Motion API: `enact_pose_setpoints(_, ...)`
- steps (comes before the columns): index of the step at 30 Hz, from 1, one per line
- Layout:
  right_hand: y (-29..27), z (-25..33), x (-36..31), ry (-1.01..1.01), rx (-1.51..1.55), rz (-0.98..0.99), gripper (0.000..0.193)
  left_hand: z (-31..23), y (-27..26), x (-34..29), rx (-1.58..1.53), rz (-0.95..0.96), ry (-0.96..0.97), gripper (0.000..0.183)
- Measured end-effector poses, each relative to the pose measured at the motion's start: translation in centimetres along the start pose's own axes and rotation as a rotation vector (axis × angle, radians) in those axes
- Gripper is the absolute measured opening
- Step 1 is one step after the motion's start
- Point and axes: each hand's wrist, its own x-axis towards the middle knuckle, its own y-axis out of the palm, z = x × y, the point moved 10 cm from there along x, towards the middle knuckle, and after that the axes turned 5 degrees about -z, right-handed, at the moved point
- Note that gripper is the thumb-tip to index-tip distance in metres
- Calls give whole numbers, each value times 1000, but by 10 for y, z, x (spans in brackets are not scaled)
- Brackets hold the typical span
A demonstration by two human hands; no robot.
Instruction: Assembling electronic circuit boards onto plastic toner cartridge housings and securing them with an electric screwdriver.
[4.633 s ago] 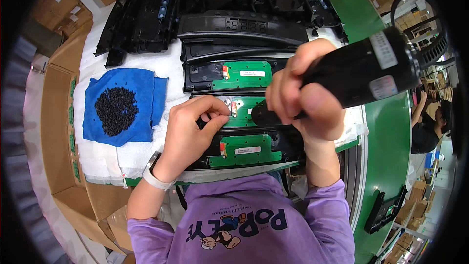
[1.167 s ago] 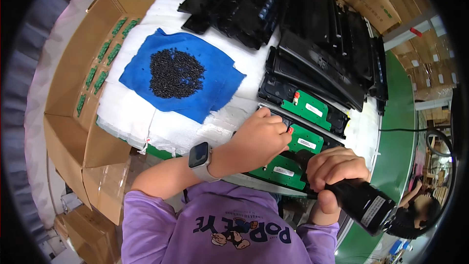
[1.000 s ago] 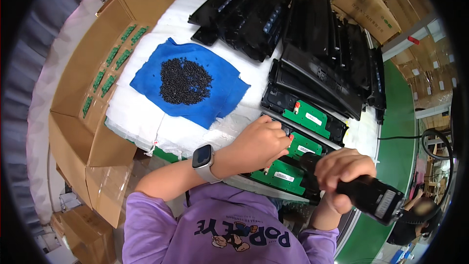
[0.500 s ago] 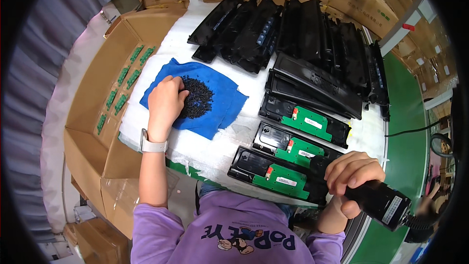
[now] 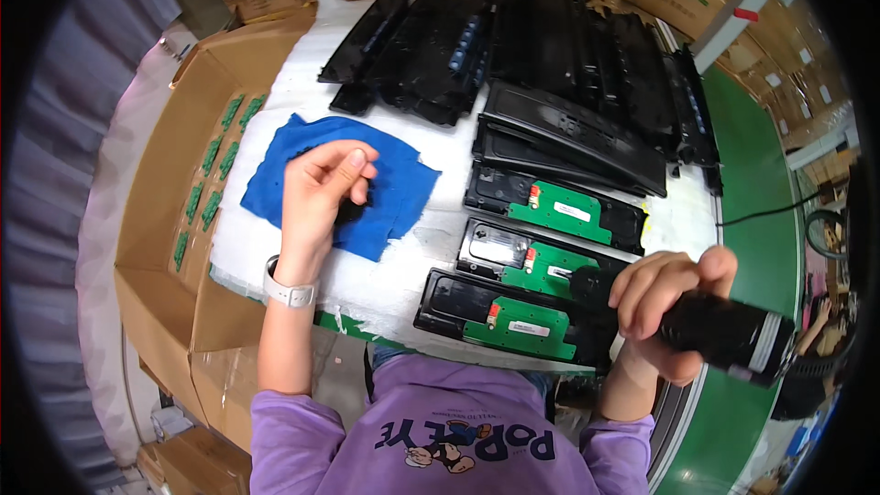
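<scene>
In the head view, our left hand half-curls over the blue cloth; we cannot tell whether it pinches anything. Our right hand wraps the black driver, presumably steadying its nose over the middle green board.

Left hand: moved from middle panel to over blue cloth, frame left | black driver: now lower right
</scene>
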Motion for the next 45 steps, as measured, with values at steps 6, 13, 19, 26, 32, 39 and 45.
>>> enact_pose_setpoints(6,-6,11,16,33,108,-63,72,30,108,-29,-548,410,-509,18)
enact_pose_setpoints(13,-13,37,27,-146,143,-99,73,42,175,-58,-545,635,-627,14)
enact_pose_setpoints(19,-24,39,26,-164,210,-87,61,40,182,-69,-466,645,-538,11)
enact_pose_setpoints(26,-22,26,23,-102,217,-38,56,41,181,-71,-364,660,-460,12)
enact_pose_setpoints(32,-21,16,21,-41,235,-81,55,43,176,-70,-273,654,-451,14)
enact_pose_setpoints(39,-28,6,16,44,258,-214,55,40,171,-70,-130,624,-357,12)
enact_pose_setpoints(45,-41,5,10,35,296,-376,53,44,174,-72,-258,651,-455,13)
